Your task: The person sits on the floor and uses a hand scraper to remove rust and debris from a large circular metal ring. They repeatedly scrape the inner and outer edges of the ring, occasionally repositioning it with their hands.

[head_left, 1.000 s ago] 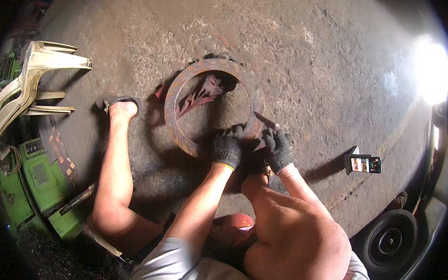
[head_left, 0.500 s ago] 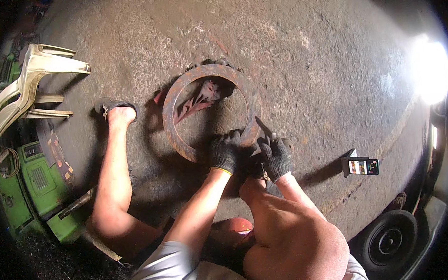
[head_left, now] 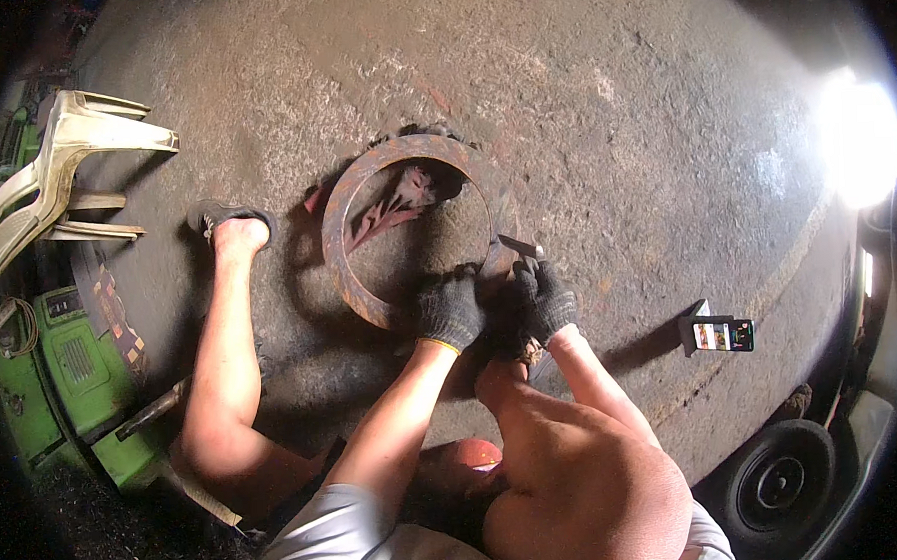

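A rusty flat metal ring [head_left: 342, 235] is tilted above the floor in front of me. My left hand [head_left: 451, 311], in a dark knit glove with a yellow cuff edge, is closed round the ring's near edge. Just right of it, my gloved right hand [head_left: 547, 302] is closed on a knife-like blade tool [head_left: 519, 246]. The blade reaches toward the ring's right side; its handle is hidden in the fingers, and whether it touches the ring I cannot tell. A crumpled reddish cloth [head_left: 395, 204] shows through the ring's opening.
A smartphone [head_left: 723, 335] stands propped on the floor at right. The far left has a dirty white plastic chair [head_left: 72, 136] and green machinery [head_left: 72, 361]. A vehicle wheel [head_left: 776, 481] is at lower right. My bent legs frame the work spot.
My right hand has shifted slightly left and up, and the blade has swung from steep to nearly level. The left hand stays on the ring, which has moved slightly.
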`<state>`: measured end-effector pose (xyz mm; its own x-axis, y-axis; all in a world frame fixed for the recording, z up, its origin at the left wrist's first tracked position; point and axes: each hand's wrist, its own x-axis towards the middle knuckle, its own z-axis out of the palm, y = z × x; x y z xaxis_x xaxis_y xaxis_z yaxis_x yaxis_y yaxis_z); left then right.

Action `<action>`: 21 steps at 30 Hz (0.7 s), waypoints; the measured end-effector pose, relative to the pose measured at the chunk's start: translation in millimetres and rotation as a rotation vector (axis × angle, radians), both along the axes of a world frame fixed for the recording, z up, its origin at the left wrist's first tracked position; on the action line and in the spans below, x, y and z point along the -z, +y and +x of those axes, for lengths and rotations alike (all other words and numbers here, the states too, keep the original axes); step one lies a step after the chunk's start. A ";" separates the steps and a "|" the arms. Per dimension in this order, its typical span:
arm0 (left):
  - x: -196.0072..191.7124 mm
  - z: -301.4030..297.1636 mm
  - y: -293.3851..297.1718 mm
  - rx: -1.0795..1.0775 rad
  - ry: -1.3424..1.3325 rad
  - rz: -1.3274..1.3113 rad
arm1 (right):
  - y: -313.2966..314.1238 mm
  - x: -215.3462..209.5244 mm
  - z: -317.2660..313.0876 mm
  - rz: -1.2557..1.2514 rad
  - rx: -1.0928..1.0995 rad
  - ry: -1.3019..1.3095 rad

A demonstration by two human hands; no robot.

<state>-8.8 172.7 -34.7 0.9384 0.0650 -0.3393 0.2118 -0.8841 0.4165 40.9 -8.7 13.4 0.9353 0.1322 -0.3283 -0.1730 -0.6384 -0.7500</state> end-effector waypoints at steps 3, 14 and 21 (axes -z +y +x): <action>-1.3 0.3 -1.0 -0.051 -0.061 -0.059 | 2.0 -2.7 -0.8 -0.034 -0.016 0.042; 4.6 -7.7 -0.1 -0.015 -0.014 0.044 | 1.4 -0.5 4.1 -0.222 -0.034 0.187; -7.2 -0.9 -1.1 -0.039 -0.027 -0.029 | 6.1 -6.6 9.5 -0.057 -0.003 0.154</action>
